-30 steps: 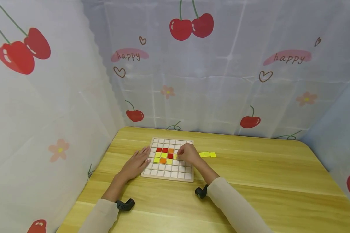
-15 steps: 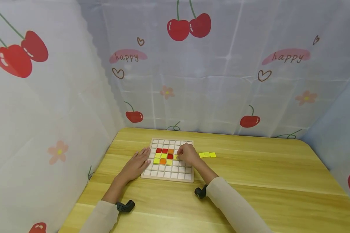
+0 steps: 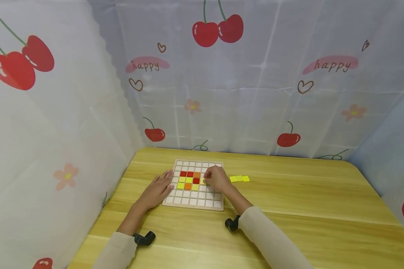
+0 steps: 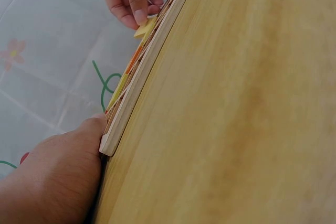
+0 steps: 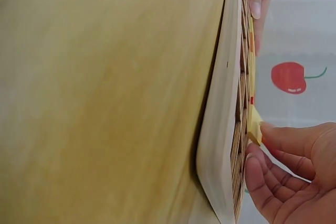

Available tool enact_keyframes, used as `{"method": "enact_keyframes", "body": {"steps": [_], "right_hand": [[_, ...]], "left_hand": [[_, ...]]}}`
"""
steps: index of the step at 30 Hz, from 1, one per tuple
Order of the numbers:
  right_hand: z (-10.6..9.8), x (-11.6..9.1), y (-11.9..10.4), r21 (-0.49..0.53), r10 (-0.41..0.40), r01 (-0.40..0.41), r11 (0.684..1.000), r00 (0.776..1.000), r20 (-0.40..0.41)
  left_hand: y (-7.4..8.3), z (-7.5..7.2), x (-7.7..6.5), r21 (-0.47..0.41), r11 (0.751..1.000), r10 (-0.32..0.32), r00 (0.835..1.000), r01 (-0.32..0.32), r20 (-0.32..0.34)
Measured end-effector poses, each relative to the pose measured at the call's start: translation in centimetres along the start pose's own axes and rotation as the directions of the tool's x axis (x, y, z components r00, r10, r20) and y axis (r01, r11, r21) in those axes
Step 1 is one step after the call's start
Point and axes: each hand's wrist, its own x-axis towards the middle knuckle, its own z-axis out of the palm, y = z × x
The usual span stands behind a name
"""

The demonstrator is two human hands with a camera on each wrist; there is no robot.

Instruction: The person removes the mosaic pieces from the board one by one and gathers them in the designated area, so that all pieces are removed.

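Note:
A square wooden grid board [image 3: 192, 205] lies on the table, with red, orange and yellow square tiles filling a three-by-three block of its cells. My left hand [image 3: 157, 189] rests flat at the board's left edge, fingers extended. Over the cells just right of the coloured block, my right hand [image 3: 217, 178] pinches a yellow tile [image 5: 254, 128]. Both wrist views show this tile tilted, one edge raised off the board. The thumb [image 5: 286, 139] presses on it. In the head view, the fingers hide most of the tile.
Three loose yellow tiles [image 3: 239, 178] lie in a row on the table just right of the board. A wood-grain table [image 3: 299, 201] spans the front, and a cherry-print curtain [image 3: 242, 101] hangs behind and at both sides. Each wrist wears a black camera [image 3: 144, 238].
The head view has shifted slightly. Both hands keep nearly the same places, and the right hand stays at the same cell with the yellow tile.

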Motion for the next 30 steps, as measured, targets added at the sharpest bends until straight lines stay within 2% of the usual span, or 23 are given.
{"method": "enact_keyframes", "body": {"steps": [10, 19, 30], "right_hand": [[0.1, -0.1, -0.4, 0.036, -0.049, 0.049, 0.998, 0.999, -0.006], [0.2, -0.4, -0.1, 0.066, -0.03, 0.032, 0.997, 0.999, -0.042], [-0.8, -1.2, 0.0, 0.175, 0.022, -0.007, 0.984, 0.996, -0.084]], "left_hand": [[0.0, 0.1, 0.0, 0.002, 1.0, 0.005, 1.0, -0.005, -0.002], [0.1, -0.1, 0.1, -0.001, 1.0, 0.008, 1.0, -0.008, 0.001], [-0.1, -0.1, 0.2, 0.001, 1.0, -0.006, 1.0, 0.006, 0.019]]}}
